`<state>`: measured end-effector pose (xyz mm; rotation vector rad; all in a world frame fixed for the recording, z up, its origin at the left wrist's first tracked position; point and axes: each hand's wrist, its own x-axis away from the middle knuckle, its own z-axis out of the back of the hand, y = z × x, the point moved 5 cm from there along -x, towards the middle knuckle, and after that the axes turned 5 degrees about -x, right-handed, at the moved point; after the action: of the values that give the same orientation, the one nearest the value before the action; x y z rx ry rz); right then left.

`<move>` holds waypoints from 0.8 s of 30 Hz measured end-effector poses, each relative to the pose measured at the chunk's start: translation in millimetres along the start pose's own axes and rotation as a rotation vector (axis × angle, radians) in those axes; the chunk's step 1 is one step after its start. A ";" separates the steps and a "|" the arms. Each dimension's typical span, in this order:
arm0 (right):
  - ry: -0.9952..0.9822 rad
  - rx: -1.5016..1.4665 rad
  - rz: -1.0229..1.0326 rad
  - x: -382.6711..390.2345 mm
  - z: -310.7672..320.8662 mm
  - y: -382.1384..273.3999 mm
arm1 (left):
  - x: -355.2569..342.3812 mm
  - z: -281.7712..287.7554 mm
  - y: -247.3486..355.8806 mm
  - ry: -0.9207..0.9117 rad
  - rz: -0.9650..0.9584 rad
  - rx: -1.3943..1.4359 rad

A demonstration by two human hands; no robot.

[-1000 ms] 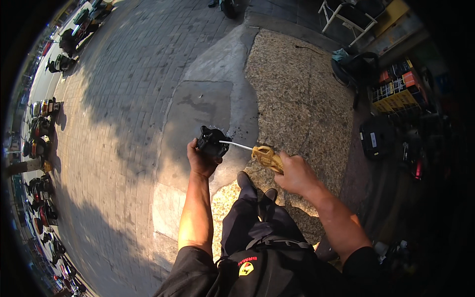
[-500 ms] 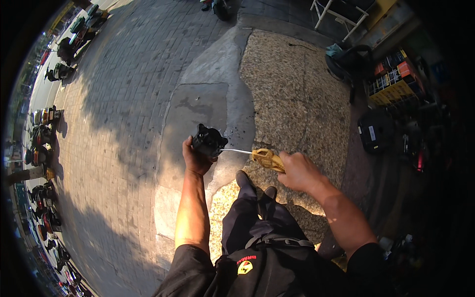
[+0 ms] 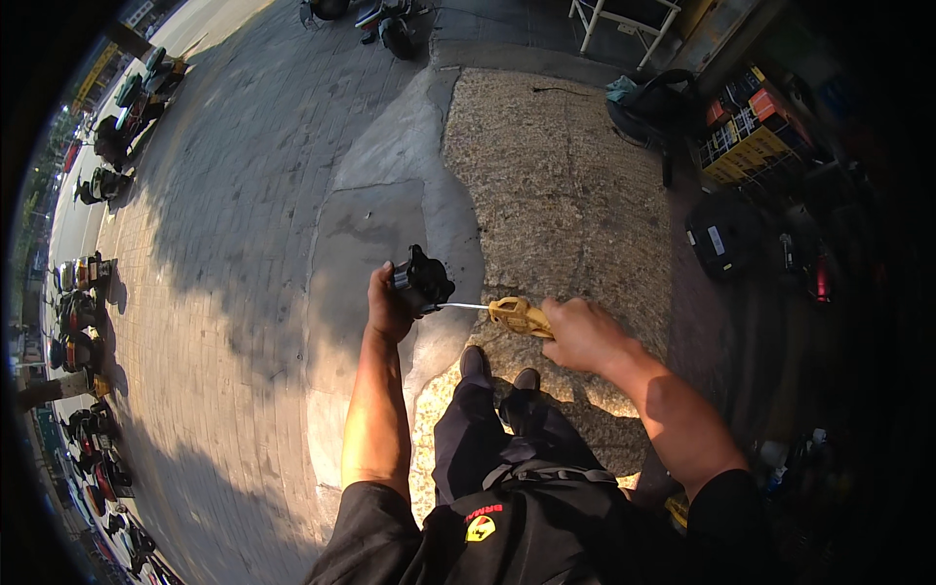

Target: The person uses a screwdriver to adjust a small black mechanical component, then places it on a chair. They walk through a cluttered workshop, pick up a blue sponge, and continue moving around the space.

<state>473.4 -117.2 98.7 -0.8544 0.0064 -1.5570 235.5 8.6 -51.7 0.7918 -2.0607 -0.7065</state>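
My left hand (image 3: pixel 387 304) is wrapped round a black lobed machine part (image 3: pixel 425 278) with a silvery side, holding it up at arm's length. My right hand (image 3: pixel 588 336) grips a yellow air blow gun (image 3: pixel 520 317) by its handle. The gun's thin metal nozzle (image 3: pixel 466 306) points left, and its tip meets the lower edge of the black part. Whether the tip touches or stops just short, I cannot tell. The fingers of my right hand partly hide the handle.
Beneath me lies a pebbled slab (image 3: pixel 565 185) beside grey concrete and brick paving (image 3: pixel 224 263). At the right are stacked boxes (image 3: pixel 751 141), a black case (image 3: pixel 720 239) and a black chair-like object (image 3: pixel 651 105). Several parked scooters (image 3: pixel 83 322) line the left; a motorcycle (image 3: pixel 392 29) stands ahead.
The black part has turned in my left hand, so its silvery side now shows. The gun's nozzle stays at its lower edge. My view has shifted, bringing more of the motorcycle ahead into sight.
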 end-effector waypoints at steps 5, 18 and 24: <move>0.038 0.000 -0.079 2.2 2.1 6.5 | -25.0 -20.7 -0.8 -0.071 0.015 0.035; 0.042 -0.738 -0.227 51.0 -12.5 29.9 | -66.7 -68.4 -1.1 -0.452 0.230 0.380; 0.048 -0.731 -0.355 79.7 -18.2 42.6 | -70.7 -110.7 -11.4 -0.544 0.240 0.337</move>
<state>506.5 -203.0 105.5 -1.4436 0.5096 -1.9392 364.5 30.4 -35.6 0.5509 -2.7647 -0.4768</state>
